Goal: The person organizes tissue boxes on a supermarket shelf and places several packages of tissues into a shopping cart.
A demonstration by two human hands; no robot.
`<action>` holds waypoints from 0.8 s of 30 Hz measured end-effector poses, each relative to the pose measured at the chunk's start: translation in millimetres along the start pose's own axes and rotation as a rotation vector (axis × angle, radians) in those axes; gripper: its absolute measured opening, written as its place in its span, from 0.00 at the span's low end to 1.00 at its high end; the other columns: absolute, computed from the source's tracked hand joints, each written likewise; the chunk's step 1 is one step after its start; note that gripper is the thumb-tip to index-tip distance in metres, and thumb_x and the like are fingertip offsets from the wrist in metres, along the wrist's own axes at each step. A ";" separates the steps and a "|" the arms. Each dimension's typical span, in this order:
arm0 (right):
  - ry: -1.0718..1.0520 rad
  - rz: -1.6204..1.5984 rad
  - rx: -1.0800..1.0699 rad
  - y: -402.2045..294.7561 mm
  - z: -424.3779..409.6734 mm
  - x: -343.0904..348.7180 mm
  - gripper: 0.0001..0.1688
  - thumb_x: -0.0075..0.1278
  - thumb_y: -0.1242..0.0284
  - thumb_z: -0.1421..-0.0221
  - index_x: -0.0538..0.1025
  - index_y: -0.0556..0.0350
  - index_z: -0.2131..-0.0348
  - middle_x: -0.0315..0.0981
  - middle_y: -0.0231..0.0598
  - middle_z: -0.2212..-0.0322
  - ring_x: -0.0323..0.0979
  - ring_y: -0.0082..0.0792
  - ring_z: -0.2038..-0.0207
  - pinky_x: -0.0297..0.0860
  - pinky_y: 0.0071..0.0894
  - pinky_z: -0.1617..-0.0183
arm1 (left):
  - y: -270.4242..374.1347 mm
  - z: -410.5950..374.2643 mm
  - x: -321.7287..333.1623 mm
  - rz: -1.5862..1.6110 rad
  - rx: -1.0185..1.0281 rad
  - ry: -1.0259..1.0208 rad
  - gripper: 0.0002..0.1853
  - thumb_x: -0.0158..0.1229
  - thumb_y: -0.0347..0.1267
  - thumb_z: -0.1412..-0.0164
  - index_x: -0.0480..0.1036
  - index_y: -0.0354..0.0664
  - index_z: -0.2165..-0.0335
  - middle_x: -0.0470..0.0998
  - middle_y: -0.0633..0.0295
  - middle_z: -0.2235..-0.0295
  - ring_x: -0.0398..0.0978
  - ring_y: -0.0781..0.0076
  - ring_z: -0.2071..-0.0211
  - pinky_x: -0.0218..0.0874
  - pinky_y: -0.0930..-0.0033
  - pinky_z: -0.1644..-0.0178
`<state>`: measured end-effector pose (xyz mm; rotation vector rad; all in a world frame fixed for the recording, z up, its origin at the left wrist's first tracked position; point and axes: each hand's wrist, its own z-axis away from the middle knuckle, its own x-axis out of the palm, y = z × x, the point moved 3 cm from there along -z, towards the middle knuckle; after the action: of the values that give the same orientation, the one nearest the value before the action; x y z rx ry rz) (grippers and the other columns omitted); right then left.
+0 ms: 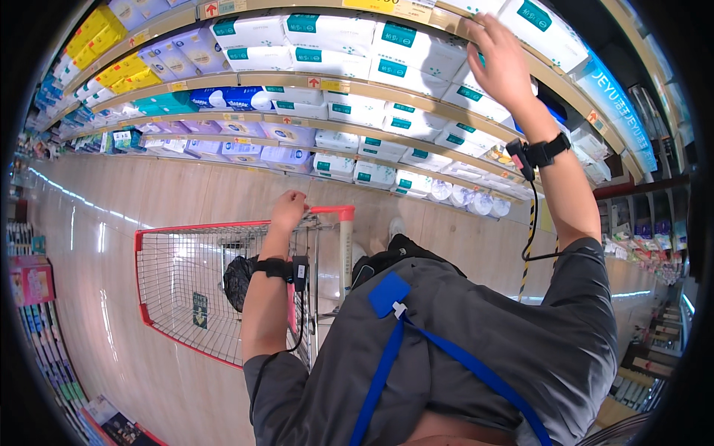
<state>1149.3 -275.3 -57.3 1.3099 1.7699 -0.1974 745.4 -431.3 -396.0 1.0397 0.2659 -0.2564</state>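
My right hand (496, 61) is raised in front of the upper shelf, its fingers apart near the shelf's price rail (452, 22) and white soft packs of cotton tissues (415, 50); whether the fingertips touch the rail I cannot tell. Nothing shows in that hand. My left hand (289, 209) is curled at the near corner of the wire shopping cart (189, 279), beside its red handle (334, 210); it appears to rest on the red rim. A black plastic bag (237, 281) lies in the cart, partly hidden by my left forearm. Both wrists wear black straps with small cabled devices.
Curved-looking shelves hold purple tissue packs (195, 47), yellow packs (100, 36) and blue packs (231, 98). Clear-wrapped rolls (460, 196) sit on the lowest shelf. A pink box (32, 280) stands among goods at the far left. Pale floor (111, 195) surrounds the cart.
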 end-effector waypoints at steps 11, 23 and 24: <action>-0.975 -1.023 -0.215 -216.9 107.9 80.0 0.31 0.47 0.48 0.36 0.76 0.56 0.52 0.79 0.54 0.69 0.76 0.56 0.65 0.70 0.48 0.63 | -3.4 0.1 -0.9 -0.335 0.113 0.143 0.17 0.49 0.39 0.44 0.81 0.40 0.68 0.79 0.49 0.75 0.78 0.55 0.71 0.66 0.59 0.65; -1.208 -0.990 -0.293 -311.1 102.0 93.7 0.35 0.39 0.48 0.36 0.81 0.61 0.69 0.79 0.57 0.71 0.76 0.63 0.66 0.70 0.57 0.59 | -2.4 3.0 -2.7 -0.374 0.022 0.127 0.18 0.49 0.41 0.48 0.81 0.42 0.72 0.80 0.43 0.70 0.78 0.41 0.63 0.68 0.50 0.58; -1.179 -1.005 -0.312 -312.1 102.9 95.9 0.34 0.39 0.49 0.36 0.80 0.61 0.70 0.79 0.57 0.72 0.76 0.62 0.67 0.70 0.57 0.60 | -4.5 1.0 -2.4 -0.380 0.031 0.134 0.18 0.49 0.41 0.48 0.81 0.42 0.72 0.80 0.43 0.70 0.78 0.42 0.64 0.68 0.51 0.58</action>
<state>944.4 -403.3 -299.8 -0.1232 1.1345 -0.9663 741.7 -434.2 -398.3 1.0339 0.5842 -0.5351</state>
